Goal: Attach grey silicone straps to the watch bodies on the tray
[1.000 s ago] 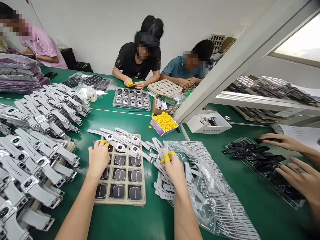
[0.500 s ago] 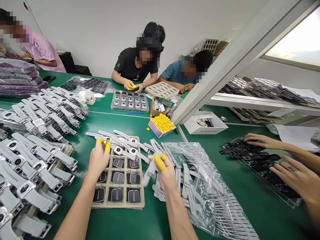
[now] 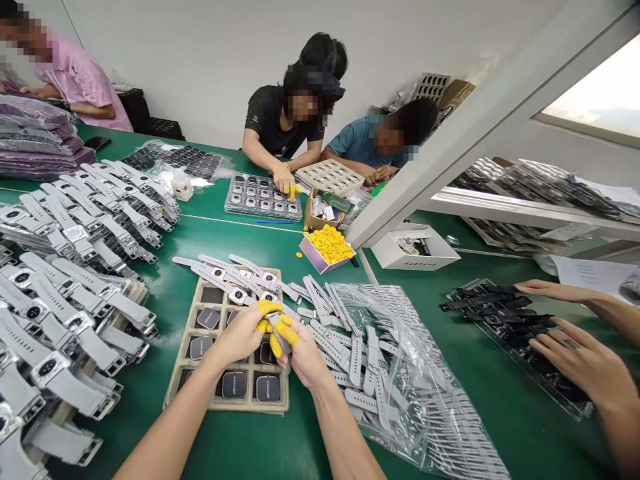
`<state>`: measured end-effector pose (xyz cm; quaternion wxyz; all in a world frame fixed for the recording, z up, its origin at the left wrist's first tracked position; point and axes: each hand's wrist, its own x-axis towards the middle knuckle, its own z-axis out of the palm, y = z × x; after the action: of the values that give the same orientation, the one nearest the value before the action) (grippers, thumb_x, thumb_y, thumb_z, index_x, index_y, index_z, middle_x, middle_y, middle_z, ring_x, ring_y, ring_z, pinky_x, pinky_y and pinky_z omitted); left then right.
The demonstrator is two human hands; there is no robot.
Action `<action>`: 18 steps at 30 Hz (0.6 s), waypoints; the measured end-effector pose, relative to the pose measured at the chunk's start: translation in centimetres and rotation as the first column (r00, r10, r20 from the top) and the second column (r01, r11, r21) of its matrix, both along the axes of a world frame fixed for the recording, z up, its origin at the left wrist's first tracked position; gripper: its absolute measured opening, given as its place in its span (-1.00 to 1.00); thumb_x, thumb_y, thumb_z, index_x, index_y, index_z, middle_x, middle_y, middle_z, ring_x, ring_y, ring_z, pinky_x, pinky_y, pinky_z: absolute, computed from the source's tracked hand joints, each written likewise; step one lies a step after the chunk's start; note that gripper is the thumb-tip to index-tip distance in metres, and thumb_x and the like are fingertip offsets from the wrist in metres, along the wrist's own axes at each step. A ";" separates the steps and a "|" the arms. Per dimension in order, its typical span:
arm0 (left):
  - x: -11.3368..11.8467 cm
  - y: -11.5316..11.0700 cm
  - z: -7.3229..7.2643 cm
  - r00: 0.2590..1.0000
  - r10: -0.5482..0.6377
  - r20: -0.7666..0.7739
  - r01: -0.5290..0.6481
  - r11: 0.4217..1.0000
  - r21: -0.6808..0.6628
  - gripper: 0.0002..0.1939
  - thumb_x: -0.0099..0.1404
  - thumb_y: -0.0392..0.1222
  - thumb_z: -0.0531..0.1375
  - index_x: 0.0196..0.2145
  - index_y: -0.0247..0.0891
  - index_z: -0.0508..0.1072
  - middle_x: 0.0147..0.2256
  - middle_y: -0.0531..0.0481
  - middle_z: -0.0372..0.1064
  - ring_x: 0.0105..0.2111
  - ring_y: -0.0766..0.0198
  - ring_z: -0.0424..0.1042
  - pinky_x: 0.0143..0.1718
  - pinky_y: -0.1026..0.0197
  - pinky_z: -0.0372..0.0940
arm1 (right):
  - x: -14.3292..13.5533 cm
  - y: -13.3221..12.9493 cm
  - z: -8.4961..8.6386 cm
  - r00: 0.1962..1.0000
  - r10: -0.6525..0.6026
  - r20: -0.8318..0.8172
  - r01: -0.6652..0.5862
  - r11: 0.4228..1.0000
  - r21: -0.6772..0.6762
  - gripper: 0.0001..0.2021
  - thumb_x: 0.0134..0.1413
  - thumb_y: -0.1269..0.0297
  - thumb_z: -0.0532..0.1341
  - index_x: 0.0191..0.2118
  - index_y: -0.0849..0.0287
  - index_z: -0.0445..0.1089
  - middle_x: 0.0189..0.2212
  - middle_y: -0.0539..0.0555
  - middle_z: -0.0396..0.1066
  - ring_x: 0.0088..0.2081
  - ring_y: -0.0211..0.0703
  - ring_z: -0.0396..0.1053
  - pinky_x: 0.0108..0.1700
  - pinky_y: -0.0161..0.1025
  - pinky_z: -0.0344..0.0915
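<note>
My left hand (image 3: 243, 331) and my right hand (image 3: 306, 353) meet over the near part of a beige compartment tray (image 3: 173, 393), yellow cots on their fingertips. Between the fingers of my right hand is a grey watch strap (image 3: 281, 339), its lower end pointing down. My left hand pinches a small watch case, mostly hidden by the fingers. Dark square watch cases (image 3: 233, 385) fill tray compartments. Across the tray's far end lie several grey-strapped watches (image 3: 239, 295). Right of my hands, loose grey straps (image 3: 356, 360) spill from a clear plastic bag (image 3: 440, 400).
Stacked trays of grey-strapped watches (image 3: 75, 320) crowd the left. A box of yellow finger cots (image 3: 327, 245) and a white box (image 3: 415, 248) stand beyond the straps. At right, another person's hands (image 3: 580, 347) touch black straps. Co-workers sit across the green table.
My right hand has moved left with the strap, and my left hand has come right and nearer, so both now meet. The tray has turned slightly. The co-worker opposite now reaches into a clear tray.
</note>
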<state>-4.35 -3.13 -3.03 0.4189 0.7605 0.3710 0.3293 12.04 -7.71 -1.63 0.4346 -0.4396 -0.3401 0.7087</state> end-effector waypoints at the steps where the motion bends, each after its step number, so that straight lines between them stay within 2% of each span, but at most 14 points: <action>1: -0.1 0.0 0.2 1.000 -0.017 -0.012 0.017 1.000 0.012 -0.43 0.24 -0.52 0.01 0.12 -0.21 0.49 0.06 -0.15 0.50 0.06 0.09 0.47 0.12 0.03 0.36 | 0.1 0.0 0.0 1.000 0.015 -0.004 -0.015 1.000 -0.005 -0.61 0.09 -0.10 0.38 -0.33 0.12 0.32 -0.72 -0.17 0.27 -0.73 -0.40 0.03 -0.70 -0.42 0.05; 4: -0.2 0.0 0.6 0.999 -0.041 -0.023 0.041 0.999 0.030 -0.40 0.24 -0.52 0.00 0.15 -0.19 0.48 0.08 -0.14 0.50 0.08 0.10 0.46 0.15 0.03 0.36 | 0.2 0.1 0.0 0.999 0.025 -0.031 -0.026 0.999 -0.031 -0.60 0.06 -0.09 0.40 -0.36 0.11 0.30 -0.74 -0.19 0.22 -0.74 -0.42 -0.04 -0.72 -0.43 -0.02; 7: -0.1 0.0 0.8 1.000 -0.010 -0.006 0.010 1.000 0.002 -0.45 0.32 -0.47 0.00 0.16 -0.16 0.47 0.05 -0.12 0.51 0.04 0.11 0.48 0.10 0.04 0.38 | 0.1 0.2 -0.1 0.997 -0.025 -0.079 0.021 0.998 -0.054 -0.61 0.04 -0.06 0.41 -0.36 0.12 0.30 -0.73 -0.21 0.19 -0.73 -0.44 -0.10 -0.71 -0.45 -0.07; 12: 0.5 -0.2 0.1 0.998 0.059 0.008 -0.058 0.998 -0.038 -0.52 0.34 -0.43 0.00 0.12 -0.19 0.48 0.04 -0.15 0.50 0.03 0.10 0.48 0.11 0.02 0.38 | 0.1 0.4 -0.2 0.986 -0.069 -0.152 0.057 0.995 -0.080 -0.65 0.03 0.01 0.43 -0.34 0.12 0.31 -0.71 -0.22 0.15 -0.72 -0.45 -0.11 -0.70 -0.45 -0.11; 15: 0.7 -0.5 0.0 0.998 0.063 -0.018 -0.064 0.997 -0.031 -0.55 0.36 -0.40 0.00 0.12 -0.23 0.48 0.06 -0.20 0.47 0.10 0.06 0.44 0.18 -0.02 0.34 | 0.1 0.5 -0.2 0.974 -0.089 -0.206 0.071 0.993 -0.089 -0.64 0.02 0.02 0.43 -0.37 0.11 0.29 -0.71 -0.22 0.12 -0.71 -0.45 -0.14 -0.71 -0.46 -0.12; 18: 0.7 -0.8 0.7 0.998 0.045 -0.035 -0.047 0.997 -0.058 -0.56 0.43 -0.32 0.00 0.18 -0.21 0.44 0.14 -0.21 0.40 0.17 0.05 0.38 0.26 -0.02 0.28 | 0.3 0.6 0.0 0.966 -0.110 -0.235 0.090 0.992 -0.092 -0.63 0.01 0.03 0.44 -0.41 0.11 0.27 -0.72 -0.22 0.08 -0.72 -0.46 -0.16 -0.71 -0.47 -0.14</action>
<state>-3.65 -3.92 -2.32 0.4269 0.7447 0.4051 0.3149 12.30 -7.11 -1.60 0.4896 -0.3847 -0.2336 0.7468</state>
